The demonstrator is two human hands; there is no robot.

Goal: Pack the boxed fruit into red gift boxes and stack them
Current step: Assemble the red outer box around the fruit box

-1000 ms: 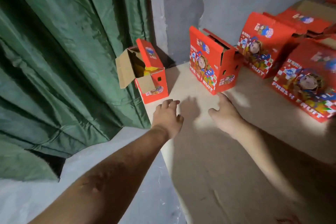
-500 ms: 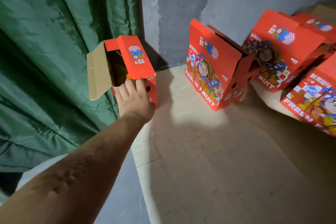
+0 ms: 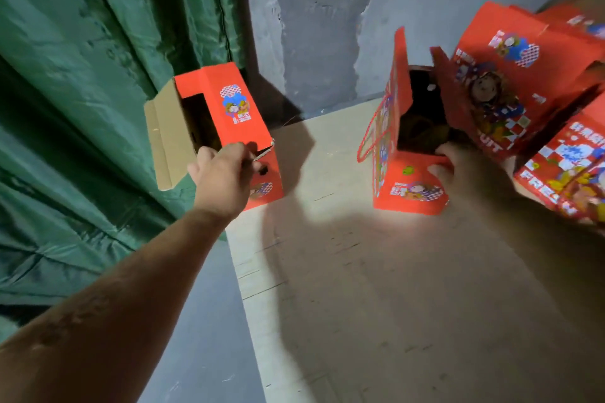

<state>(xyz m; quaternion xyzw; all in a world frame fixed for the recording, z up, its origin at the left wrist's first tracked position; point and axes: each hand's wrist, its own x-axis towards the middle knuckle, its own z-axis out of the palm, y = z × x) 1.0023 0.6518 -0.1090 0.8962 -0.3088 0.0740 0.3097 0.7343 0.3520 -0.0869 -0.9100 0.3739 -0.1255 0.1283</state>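
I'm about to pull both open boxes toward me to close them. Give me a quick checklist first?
1. Left hand gripping left box: ok.
2. Right hand on middle box: ok.
3. Left box flaps open: ok.
4. Fruit inside either box: cannot tell, interiors dark.
5. Red cord handle hanging loose outside middle box: not ok.
6. Board bare in front: ok.

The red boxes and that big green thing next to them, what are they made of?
The red boxes look like printed cardboard: the left one has a plain brown inside on its open flap, with sharp fold lines. The red outside looks smooth, maybe slightly glossy. The green curtain seems to be shiny woven cloth, perhaps satin or nylon; it hangs in soft folds and wrinkles that catch the light.
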